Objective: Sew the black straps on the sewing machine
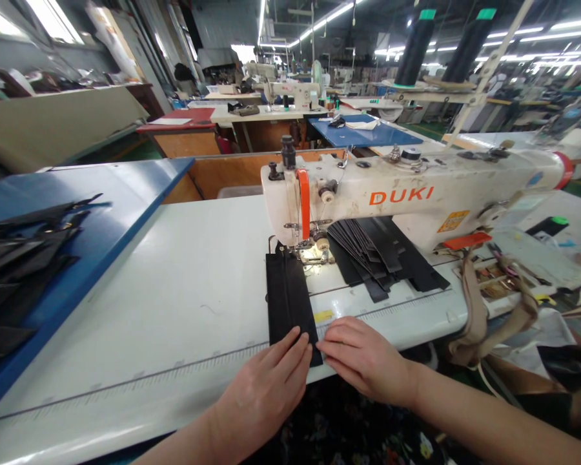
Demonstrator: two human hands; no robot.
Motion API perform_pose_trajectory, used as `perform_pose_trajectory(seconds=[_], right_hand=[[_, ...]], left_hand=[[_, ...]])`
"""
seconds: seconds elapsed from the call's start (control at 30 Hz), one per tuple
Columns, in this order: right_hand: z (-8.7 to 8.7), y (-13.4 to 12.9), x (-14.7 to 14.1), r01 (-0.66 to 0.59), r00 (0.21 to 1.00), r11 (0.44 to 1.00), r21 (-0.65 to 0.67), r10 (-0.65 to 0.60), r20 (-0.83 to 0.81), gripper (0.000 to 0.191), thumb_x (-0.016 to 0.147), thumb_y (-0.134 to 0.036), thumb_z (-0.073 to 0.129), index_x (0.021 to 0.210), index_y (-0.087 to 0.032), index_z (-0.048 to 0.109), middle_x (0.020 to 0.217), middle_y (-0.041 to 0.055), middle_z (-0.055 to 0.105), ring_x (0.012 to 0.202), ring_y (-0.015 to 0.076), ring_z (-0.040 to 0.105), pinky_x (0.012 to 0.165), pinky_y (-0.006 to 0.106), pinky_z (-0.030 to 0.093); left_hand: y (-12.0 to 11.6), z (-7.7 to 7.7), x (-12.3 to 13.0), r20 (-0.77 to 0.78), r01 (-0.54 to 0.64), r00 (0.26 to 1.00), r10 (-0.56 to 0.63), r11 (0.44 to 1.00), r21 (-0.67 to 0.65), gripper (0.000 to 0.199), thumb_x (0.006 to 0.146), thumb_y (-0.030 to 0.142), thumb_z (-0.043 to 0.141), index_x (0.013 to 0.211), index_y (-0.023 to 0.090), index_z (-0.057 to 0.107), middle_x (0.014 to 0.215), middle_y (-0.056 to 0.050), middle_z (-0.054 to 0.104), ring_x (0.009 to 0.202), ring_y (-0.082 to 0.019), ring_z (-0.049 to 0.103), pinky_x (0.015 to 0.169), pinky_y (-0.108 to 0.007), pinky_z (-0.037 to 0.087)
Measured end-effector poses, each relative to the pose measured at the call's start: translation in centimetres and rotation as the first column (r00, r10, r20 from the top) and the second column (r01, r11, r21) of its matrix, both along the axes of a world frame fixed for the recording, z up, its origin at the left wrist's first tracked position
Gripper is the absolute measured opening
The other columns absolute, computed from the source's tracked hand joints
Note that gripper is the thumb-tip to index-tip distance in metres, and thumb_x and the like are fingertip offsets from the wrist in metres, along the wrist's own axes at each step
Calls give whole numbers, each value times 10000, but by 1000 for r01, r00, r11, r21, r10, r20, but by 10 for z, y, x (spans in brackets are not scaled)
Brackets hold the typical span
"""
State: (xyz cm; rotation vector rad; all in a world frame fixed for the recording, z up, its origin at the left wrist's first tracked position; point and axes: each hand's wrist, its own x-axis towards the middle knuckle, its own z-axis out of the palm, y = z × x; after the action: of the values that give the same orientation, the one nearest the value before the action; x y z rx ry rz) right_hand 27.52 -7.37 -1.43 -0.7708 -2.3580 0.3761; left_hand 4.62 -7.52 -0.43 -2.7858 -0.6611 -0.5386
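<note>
Our left hand and right hand lie flat, fingers together, at the near end of a black leather strip; its long axis runs away from us to the presser foot of the sewing machine.

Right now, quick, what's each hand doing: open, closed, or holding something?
Left hand: open, fingers flat on the black strip, not gripping it.
Right hand: open, fingertips against the strip's edge, not gripping it.

Bright overhead strip lights, lit needle area, bowed wide-angle edges
</note>
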Motion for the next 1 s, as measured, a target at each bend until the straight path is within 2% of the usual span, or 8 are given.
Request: perform_pose_trajectory(seconds=[0.27,0.57,0.8,1.0], right_hand=[[2,0,-4,-27,995,1000,-2,27,98,246,958,-122,418,1103,-75,610,964,120,615,986,229,520,939,382,474],[7,-3,-5,-25,984,993,113,4,180,268,930,-105,424,1107,-59,620,968,137,638,977,236,553,965,386,459],[6,-3,-5,-26,980,997,75,11,197,273,910,-103,431,1110,-69,615,950,128,639,979,231,548,1003,383,428],[5,2,-6,-48,982,998,30,42,182,283,904,-97,403,1093,-79,612,921,106,636,936,221,540,1003,363,423]], left_hand=[[-1,-3,-4,-8,13,1000,-14,999,-35,303,902,71,417,1105,57,642,1137,-153,672,1124,-297,616,873,-369,575],[-2,-9,-5,6,15,1000,-14,998,-63,293,923,88,420,1105,66,648,1103,-129,676,1152,-277,593,979,-357,506],[2,-5,-12,-52,58,997,-64,992,-108,301,929,116,428,1138,86,642,1168,-149,661,1195,-292,566,895,-341,554],[5,-17,-10,29,34,999,-33,999,-33,310,944,85,385,1050,99,677,1050,-107,707,1083,-272,646,786,-298,588]])
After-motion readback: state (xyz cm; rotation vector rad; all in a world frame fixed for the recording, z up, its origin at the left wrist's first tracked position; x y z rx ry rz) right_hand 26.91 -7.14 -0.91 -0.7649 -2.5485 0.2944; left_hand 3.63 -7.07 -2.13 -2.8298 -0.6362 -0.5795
